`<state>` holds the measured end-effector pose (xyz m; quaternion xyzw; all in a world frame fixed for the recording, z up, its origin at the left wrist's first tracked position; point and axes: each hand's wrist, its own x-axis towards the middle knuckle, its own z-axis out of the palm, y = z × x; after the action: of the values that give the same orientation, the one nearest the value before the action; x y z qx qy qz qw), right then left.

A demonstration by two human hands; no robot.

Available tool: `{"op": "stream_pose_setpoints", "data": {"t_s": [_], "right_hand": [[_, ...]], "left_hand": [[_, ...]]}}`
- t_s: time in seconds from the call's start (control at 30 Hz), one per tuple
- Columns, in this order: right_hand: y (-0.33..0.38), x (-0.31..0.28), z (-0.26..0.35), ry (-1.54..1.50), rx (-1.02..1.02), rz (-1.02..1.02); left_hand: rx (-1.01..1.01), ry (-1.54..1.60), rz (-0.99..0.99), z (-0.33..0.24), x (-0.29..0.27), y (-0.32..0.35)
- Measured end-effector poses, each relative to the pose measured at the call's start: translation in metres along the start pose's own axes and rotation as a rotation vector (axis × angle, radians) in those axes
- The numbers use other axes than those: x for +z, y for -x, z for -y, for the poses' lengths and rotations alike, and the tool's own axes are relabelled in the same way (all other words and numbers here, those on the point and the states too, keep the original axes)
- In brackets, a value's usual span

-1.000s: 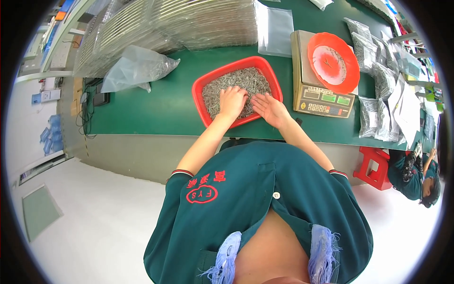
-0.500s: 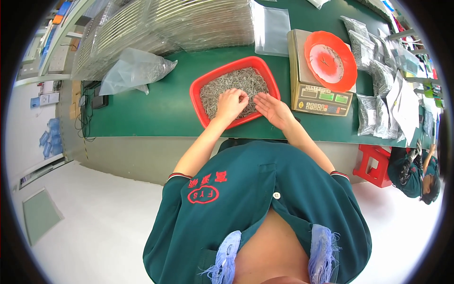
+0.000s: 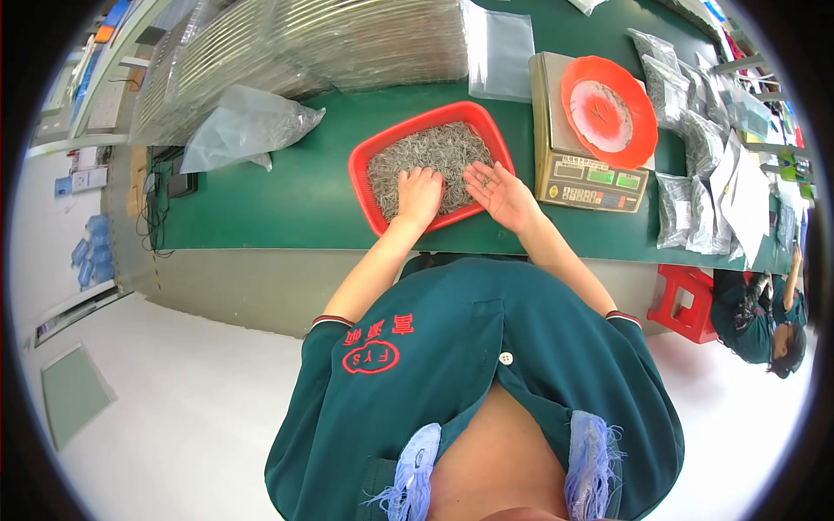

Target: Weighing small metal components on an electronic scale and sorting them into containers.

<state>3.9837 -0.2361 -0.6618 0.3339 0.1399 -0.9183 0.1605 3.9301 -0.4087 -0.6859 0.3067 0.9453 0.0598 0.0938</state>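
Note:
A red plastic basket (image 3: 358,178) holds a heap of small, thin grey metal pieces (image 3: 426,148), too fine to name exactly. My left hand (image 3: 420,196) rests back up on the heap, its fingers slightly apart and their tips touching the pieces. Over the basket's right side is my right hand (image 3: 506,200), palm turned up and fingers stretched out. Small specks show by its fingers, but whether pieces lie on them I cannot tell.
Right of the basket stands a scale (image 3: 591,184) bearing an orange-red dish (image 3: 643,122) with a few pieces. Several filled bags (image 3: 673,213) lie farther right. A clear bag (image 3: 230,130) lies left, before wrapped stacks (image 3: 373,48). Another person (image 3: 751,317) is at far right.
My left hand has gone from a raised pinch to fingers spread down on the pieces. My right hand has turned its palm further up and opened slightly.

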Motion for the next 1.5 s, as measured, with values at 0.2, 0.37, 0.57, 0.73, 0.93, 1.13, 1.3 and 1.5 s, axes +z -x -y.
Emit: {"op": "stream_pose_setpoints", "data": {"t_s": [0.2, 0.37, 0.57, 0.73, 0.93, 1.13, 1.3, 1.5], "right_hand": [[0.001, -0.003, 0.003, -0.003, -0.013, -0.006], [0.002, -0.002, 0.005, 0.020, -0.029, -0.016], [0.002, -0.004, 0.006, 0.027, -0.014, 0.000], [-0.001, -0.003, 0.002, 0.048, 0.008, 0.000], [0.001, 0.003, 0.001, 0.032, 0.045, 0.038], [0.026, 0.015, 0.042, 0.017, -0.139, 0.125], [0.049, 0.017, 0.110, 0.297, -0.703, -0.044], [0.062, 0.011, 0.156, 0.915, -0.972, -0.463]], "left_hand": [[0.033, 0.060, -0.042, -0.004, 0.003, 0.002], [0.038, 0.044, -0.005, -0.008, -0.003, 0.000], [-0.020, 0.075, -0.090, -0.003, -0.018, 0.002], [-0.032, 0.324, -0.198, -0.018, -0.044, -0.003], [-0.063, 0.399, -0.248, -0.020, -0.046, -0.007], [-0.105, 0.105, 0.046, 0.009, -0.015, 0.011], [-0.006, 0.040, 0.062, 0.004, -0.009, 0.013], [0.011, 0.047, 0.110, 0.003, -0.015, 0.007]]}}
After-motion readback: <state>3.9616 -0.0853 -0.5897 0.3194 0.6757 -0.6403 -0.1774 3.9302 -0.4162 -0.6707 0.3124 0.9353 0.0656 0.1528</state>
